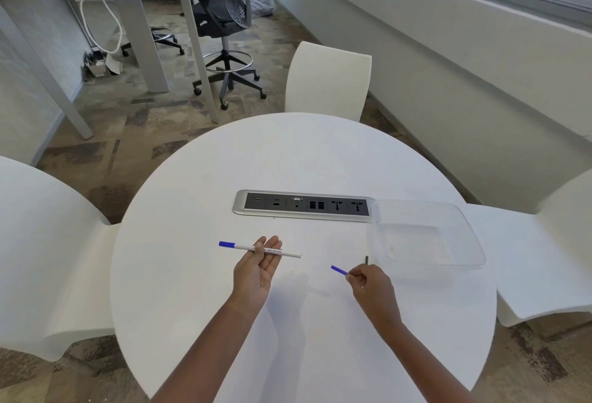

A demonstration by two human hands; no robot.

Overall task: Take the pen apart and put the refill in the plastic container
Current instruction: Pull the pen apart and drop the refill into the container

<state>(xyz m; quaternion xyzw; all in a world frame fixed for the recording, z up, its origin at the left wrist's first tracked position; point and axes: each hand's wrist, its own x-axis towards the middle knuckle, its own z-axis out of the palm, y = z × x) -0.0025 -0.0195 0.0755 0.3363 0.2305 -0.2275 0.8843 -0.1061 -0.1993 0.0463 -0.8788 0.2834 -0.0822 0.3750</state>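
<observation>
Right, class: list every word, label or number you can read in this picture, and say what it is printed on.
White pen barrel lying on the open left hand: one line of small print, upside down and too blurred to read.
Socket panel in the table: no readable markings.
Nothing else carries text.

The only lettering shows on the white pen barrel (260, 249), which lies across the left hand (256, 269). A line of small dark print runs along its length, upside down to the camera and partly covered by the fingers. It is too small and blurred to read with any certainty. A short stretch of reddish print sits beside it, also unreadable. The socket panel (303, 206) in the table carries small symbols near its ports, too faint to make out. No other text, brand or number is visible.
</observation>
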